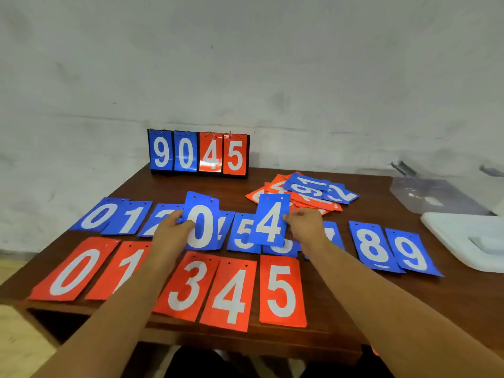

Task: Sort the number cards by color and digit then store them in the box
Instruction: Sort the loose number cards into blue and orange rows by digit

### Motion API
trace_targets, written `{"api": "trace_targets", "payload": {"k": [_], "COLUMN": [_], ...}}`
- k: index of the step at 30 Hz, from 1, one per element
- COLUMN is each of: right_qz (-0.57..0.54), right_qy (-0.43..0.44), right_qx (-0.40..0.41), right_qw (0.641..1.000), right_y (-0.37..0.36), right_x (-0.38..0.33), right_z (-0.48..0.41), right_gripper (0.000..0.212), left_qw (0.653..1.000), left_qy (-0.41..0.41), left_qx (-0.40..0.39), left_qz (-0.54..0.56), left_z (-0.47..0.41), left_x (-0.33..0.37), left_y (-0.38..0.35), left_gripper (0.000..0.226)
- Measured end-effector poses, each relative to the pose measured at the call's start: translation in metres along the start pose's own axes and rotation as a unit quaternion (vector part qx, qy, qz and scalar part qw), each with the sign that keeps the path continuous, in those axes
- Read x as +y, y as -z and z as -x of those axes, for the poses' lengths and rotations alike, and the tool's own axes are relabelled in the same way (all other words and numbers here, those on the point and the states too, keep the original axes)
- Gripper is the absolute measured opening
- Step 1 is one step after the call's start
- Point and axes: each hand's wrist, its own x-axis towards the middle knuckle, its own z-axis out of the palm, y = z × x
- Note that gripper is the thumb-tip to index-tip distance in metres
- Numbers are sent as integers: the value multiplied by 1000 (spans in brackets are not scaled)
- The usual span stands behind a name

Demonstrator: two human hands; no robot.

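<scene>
A person's left hand (171, 230) pinches a blue card printed with a white 0 (201, 223) above the far blue row, likely bound for the blue 0 pile at far left (96, 215). The right hand (305, 225) grips a blue 4 card (271, 221) over the row's middle. Unsorted red and blue cards (305, 190) lie heaped beyond; the clear plastic box (433, 195), apparently empty, waits far right beside its white lid (463, 238).

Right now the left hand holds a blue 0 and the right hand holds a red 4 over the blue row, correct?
Not quite. The head view shows the right hand holding a blue 4, not a red one. The left hand does hold a blue 0, both over the blue row.
</scene>
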Motion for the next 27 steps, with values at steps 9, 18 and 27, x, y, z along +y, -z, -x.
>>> {"api": "trace_targets", "payload": {"k": [9,18,27], "right_qz": [17,409,125], "right_qy": [-14,152,161], "right_qx": [-110,-67,-137], "right_qw": [994,897,969], "right_y": [-87,-135,-122], "right_x": [-15,-7,-14], "right_z": [-9,-12,18], "right_gripper": [8,18,40], "left_qw": [997,997,996], "left_qy": [35,28,13], "left_qx": [46,9,-29], "left_qz": [49,75,86], "left_z": [-21,-27,-17], "left_x": [-8,-26,-26], "left_y": [21,28,20], "left_gripper": [44,43,37]}}
